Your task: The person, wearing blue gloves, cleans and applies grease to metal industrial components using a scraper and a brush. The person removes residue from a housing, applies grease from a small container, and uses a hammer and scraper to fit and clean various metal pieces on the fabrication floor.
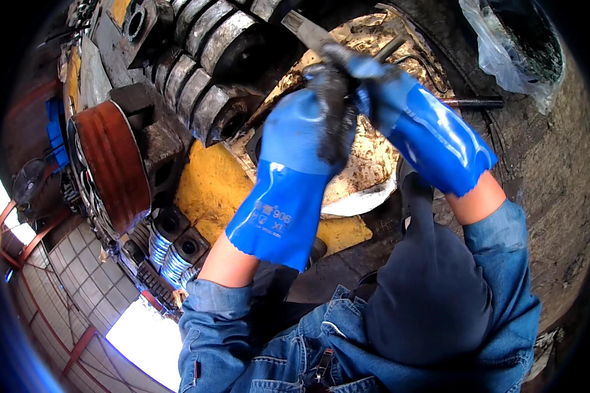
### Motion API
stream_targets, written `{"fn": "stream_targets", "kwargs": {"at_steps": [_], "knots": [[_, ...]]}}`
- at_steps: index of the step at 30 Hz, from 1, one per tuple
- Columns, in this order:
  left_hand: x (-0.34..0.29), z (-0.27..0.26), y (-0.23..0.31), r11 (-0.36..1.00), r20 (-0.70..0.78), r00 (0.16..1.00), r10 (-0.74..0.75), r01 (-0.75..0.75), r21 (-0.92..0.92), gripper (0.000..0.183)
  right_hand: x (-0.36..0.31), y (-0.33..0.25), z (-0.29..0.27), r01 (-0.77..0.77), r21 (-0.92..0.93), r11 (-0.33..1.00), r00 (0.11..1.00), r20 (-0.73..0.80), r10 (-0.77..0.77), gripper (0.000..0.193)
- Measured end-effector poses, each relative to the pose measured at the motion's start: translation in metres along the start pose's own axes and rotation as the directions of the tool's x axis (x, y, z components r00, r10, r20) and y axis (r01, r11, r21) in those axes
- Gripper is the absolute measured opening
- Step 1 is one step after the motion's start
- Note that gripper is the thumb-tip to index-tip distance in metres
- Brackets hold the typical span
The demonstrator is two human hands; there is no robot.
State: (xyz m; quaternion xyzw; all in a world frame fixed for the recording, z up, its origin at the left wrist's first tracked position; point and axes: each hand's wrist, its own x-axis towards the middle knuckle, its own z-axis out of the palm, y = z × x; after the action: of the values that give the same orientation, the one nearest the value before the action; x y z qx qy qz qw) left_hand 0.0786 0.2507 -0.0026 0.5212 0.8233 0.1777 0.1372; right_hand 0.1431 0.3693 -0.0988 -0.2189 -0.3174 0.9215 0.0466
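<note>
While the left hand (298, 124) and the right hand (400, 98), both gloved in blue, were drawn close together above an oily sheet (370, 164), a metal bar (306, 29) lay at their far side, its pale, squared end free of the fingers and pointing forward and leftward. From that end the long axis slanted back toward the right hand's fingers, so the right hand seemed the nearer of the two; it looked curled around the bar's darker end, although blur hid the exact grip. Just to its left, the left hand had its back upward and its fingers bent inward. Whether these pinched anything could not be told, because a black, greasy mass (334, 121) ran along the thumb side, either a held part or grime on the hand itself. A short round rod (391, 48) showed just beyond the right hand's fingers, its link to the bar unclear. Ribbed metal blocks (223, 42) lay forward and left of the left hand, and a black rod (477, 103) lay just right of the right hand.
</note>
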Motion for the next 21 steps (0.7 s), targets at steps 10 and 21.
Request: {"fn": "stream_targets", "kwargs": {"at_steps": [10,21], "knots": [[-0.149,0.029,-0.178,0.567,0.211,0.582,-0.785,0.813,-0.131,0.029,-0.027,-0.033,-0.086,-0.047,-0.493,0.869,0.999,-0.046,0.028,0.028],[-0.186,0.097,-0.165,-0.364,0.629,0.203,-0.751,0.668,-0.650,0.020,-0.044,-0.025,-0.044,-0.413,-0.831,0.372,0.838,-0.186,0.513,0.037]]}}
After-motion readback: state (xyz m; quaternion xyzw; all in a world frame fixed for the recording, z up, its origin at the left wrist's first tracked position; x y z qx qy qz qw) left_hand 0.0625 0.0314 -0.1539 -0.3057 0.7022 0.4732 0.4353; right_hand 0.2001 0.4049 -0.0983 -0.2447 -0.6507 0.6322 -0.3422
